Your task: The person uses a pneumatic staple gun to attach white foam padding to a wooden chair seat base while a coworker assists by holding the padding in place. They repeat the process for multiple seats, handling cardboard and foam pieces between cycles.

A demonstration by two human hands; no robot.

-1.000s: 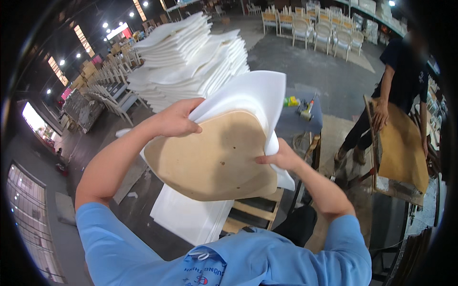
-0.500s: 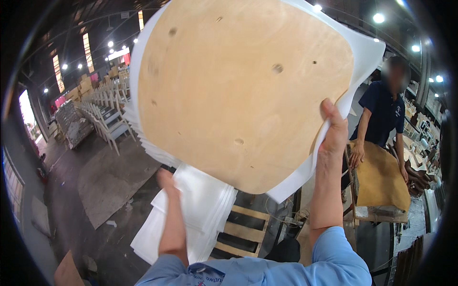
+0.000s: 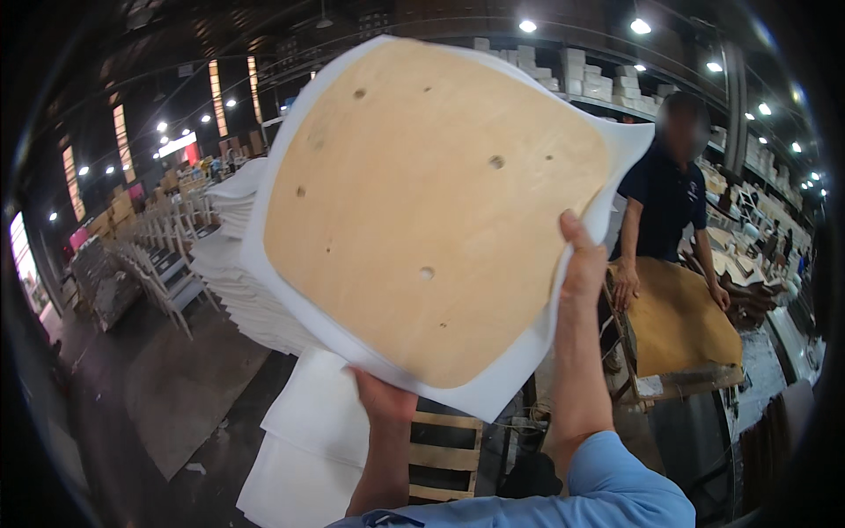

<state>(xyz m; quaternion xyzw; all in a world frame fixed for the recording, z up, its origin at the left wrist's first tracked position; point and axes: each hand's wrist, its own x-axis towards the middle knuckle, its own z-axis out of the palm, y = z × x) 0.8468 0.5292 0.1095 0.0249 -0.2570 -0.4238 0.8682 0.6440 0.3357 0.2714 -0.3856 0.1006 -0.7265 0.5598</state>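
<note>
The right hand [image 3: 583, 264] gripped the right edge of a plywood seat board [image 3: 431, 202] backed by a white foam pad [image 3: 493, 396], thumb pressed flat on the wood face, the other fingers hidden behind the pad. The left hand [image 3: 383, 398] held the lower edge from beneath; only its heel showed, so how far its fingers were spread could not be told. Board and pad were held up tilted, high in front of the camera. Behind them stood a tall stack of white foam sheets [image 3: 242, 282], rows of white chairs [image 3: 163, 255] on a concrete floor, and a wooden pallet [image 3: 444, 453] below. At right another person [image 3: 664, 198] leaned both hands on a brown board [image 3: 673, 321]. Both forearms rose steeply from the lower edge.
</note>
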